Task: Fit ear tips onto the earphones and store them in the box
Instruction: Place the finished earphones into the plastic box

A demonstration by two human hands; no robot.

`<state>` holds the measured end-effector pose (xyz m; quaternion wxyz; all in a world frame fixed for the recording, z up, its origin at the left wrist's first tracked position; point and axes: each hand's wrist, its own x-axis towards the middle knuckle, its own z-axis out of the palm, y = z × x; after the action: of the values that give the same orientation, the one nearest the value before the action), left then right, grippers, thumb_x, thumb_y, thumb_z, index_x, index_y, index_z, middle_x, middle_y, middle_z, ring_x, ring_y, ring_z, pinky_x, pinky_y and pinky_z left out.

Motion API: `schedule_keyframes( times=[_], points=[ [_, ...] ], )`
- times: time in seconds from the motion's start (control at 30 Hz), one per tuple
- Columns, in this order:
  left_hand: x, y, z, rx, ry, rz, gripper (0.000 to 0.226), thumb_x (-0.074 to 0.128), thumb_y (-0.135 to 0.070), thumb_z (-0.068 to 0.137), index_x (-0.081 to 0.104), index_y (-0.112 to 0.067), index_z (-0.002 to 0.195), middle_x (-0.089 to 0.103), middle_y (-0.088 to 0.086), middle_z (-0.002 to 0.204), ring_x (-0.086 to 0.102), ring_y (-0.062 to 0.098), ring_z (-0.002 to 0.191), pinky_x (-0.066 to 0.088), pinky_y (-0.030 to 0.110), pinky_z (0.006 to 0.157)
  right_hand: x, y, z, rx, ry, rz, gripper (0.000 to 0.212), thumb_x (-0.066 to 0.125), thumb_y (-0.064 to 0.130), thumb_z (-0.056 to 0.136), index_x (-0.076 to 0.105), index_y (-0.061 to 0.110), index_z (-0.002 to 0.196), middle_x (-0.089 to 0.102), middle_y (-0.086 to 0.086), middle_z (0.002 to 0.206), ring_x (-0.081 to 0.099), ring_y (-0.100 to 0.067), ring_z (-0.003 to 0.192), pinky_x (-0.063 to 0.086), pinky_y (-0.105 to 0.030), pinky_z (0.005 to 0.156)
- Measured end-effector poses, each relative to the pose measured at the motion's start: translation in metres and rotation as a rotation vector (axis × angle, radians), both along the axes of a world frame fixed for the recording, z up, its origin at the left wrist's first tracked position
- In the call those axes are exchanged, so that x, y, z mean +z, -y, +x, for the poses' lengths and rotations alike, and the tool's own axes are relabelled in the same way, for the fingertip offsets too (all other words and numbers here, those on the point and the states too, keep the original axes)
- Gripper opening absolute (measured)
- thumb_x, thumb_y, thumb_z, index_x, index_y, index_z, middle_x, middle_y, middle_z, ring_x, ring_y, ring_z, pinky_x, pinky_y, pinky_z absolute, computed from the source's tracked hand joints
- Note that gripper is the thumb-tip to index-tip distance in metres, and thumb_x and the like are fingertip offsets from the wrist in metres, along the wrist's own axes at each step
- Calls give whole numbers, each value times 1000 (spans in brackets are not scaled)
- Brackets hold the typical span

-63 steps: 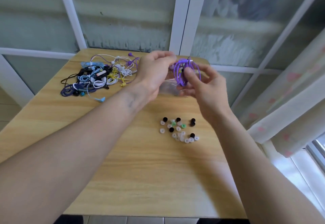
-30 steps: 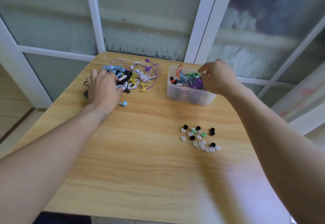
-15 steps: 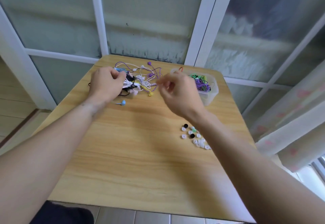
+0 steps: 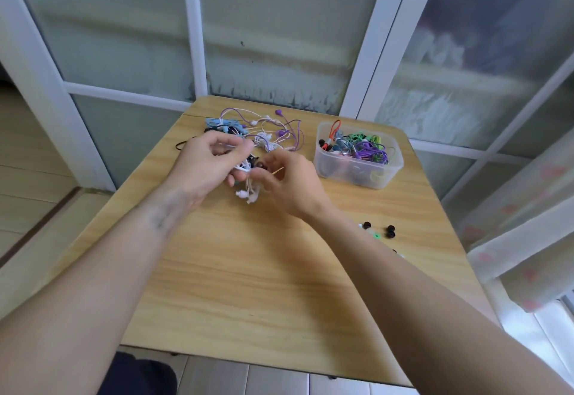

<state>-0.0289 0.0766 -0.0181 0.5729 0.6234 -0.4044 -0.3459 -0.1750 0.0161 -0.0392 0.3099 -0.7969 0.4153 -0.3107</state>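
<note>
Two hands over the table (image 4: 248, 286): left hand (image 4: 205, 168) and right hand (image 4: 292, 183) both pinch white earphones (image 4: 248, 193) beside the tangled pile (image 4: 267, 134); box (image 4: 357, 174) right, ear tips (image 4: 377, 233) nearer. Risk: snagged cords may drag neighbouring sets along

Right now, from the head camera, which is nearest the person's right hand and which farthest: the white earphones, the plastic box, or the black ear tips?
1. White earphones: held between both hands, touching the right hand.
2. Plastic box: just to its right, apart.
3. Black ear tips: farther right, near the table's edge.
</note>
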Motion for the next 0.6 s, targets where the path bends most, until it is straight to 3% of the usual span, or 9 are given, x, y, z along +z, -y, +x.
schedule_keyframes(
  times=[0.13,0.2,0.3,0.37,0.47,0.53,0.6],
  points=[
    [3,-11,6,-129,450,101,23,83,-23,74,71,-27,94,72,0,73,63,6,54,48,22,61,5,8,-9,7,80,157,7,60,24,96,64,18,96,72,-3,86,67,-16,71,52,-27,58],
    [4,-12,7,-59,633,92,15,82,-25,74,71,-29,83,69,0,87,62,9,59,48,25,64,9,10,-14,-10,155,295,12,59,16,96,63,12,107,71,-6,86,67,-15,67,50,-24,51],
    [8,-18,6,-10,748,12,17,81,-27,75,67,-34,70,56,-5,100,54,9,66,38,17,65,8,12,-18,-78,129,328,27,62,20,95,57,13,120,70,-5,89,70,-20,77,59,-39,65],
    [10,-20,6,6,726,-43,20,80,-28,76,64,-36,68,53,-5,99,52,8,67,37,15,64,6,9,-21,-140,42,162,32,59,33,96,58,17,123,69,-3,97,68,-21,92,56,-42,82],
    [11,-22,3,-4,544,-122,13,74,-27,84,64,-29,75,64,-1,85,55,11,67,42,23,64,12,-9,-29,-90,144,27,29,53,39,99,63,18,117,66,3,107,61,-10,100,50,-23,85],
    [12,-22,-5,-27,317,-161,9,69,-23,89,63,-21,82,68,-3,77,60,9,67,48,24,66,16,-22,-36,14,219,78,28,56,39,98,64,18,116,68,5,107,62,-4,98,48,-15,81],
    [12,-23,-17,-11,127,-152,8,64,-20,92,62,-14,88,69,-3,72,61,8,61,49,22,61,16,-30,-42,78,302,196,28,66,32,94,64,14,116,71,3,105,67,-8,95,53,-19,80]
  ],
)
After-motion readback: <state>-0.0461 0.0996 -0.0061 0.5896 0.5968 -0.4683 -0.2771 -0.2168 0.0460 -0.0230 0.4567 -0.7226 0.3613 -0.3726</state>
